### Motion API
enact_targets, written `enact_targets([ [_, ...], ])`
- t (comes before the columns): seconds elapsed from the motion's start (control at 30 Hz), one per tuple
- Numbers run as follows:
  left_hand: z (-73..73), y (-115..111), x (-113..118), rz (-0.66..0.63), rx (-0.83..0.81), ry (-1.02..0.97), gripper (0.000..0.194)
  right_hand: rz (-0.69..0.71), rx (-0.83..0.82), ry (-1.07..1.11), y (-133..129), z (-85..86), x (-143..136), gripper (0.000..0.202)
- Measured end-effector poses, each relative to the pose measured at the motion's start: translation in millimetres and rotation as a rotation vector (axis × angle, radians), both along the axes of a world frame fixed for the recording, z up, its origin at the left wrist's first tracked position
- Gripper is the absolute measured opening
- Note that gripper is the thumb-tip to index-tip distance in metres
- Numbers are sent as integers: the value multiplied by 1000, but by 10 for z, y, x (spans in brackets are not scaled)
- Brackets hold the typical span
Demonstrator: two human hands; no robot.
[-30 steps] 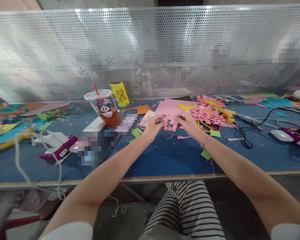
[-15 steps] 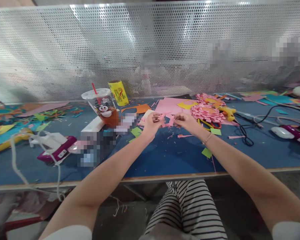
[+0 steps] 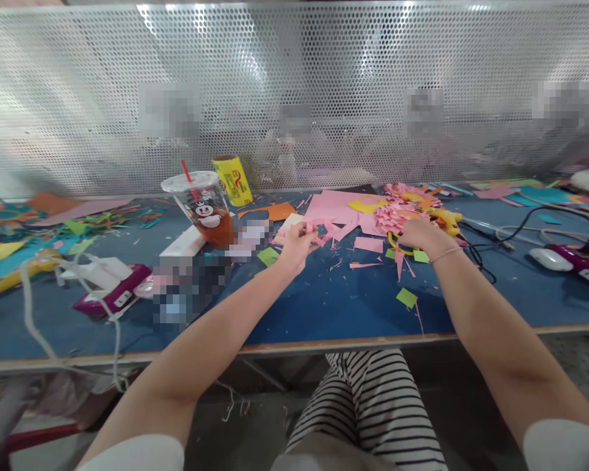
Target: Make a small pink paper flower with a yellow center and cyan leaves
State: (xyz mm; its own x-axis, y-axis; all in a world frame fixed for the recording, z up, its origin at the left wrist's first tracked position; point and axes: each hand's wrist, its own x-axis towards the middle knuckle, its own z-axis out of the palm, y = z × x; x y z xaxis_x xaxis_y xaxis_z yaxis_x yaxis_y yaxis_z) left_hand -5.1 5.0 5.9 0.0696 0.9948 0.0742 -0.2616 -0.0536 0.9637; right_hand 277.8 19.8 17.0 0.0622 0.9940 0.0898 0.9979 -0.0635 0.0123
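Note:
Near the middle of the blue table, my left hand (image 3: 299, 246) is closed on a cut pink paper piece (image 3: 326, 230), which spreads out to the right of the fingertips. Farther right, my right hand (image 3: 419, 237) reaches down over yellow-handled scissors (image 3: 396, 241), just in front of a fringed pink paper flower (image 3: 391, 216). Its fingertips are partly hidden, and what they hold cannot be made out. A small pink rectangle (image 3: 369, 244) lies between the hands, with thin pink strips around it. Behind them rests a larger pink sheet (image 3: 331, 206).
A cup with a red straw (image 3: 211, 219) and a yellow roll (image 3: 235, 182) stand at left. Purple power strips (image 3: 112, 294) with cables lie on both sides. Paper scraps cover the far left. A perforated metal screen (image 3: 294, 78) rises behind the table.
My right hand has left the pink paper piece and moved right to the scissors by the flower. A pink rectangle and a pink strip now show between the hands. My left hand has stayed about in place.

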Motion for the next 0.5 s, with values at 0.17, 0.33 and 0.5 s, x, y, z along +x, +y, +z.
enact_targets([
  [0.17,26,-26,30,10,8,-27,11,-86,-142,-69,-47,2,-25,27],
  [0.33,16,-11,17,20,-3,-41,10,-115,-157,-50,-144,54,-104,39],
  [0.5,-3,14,-3,13,-17,-71,12,-148,-77,96,-133,53,-90,50],
])
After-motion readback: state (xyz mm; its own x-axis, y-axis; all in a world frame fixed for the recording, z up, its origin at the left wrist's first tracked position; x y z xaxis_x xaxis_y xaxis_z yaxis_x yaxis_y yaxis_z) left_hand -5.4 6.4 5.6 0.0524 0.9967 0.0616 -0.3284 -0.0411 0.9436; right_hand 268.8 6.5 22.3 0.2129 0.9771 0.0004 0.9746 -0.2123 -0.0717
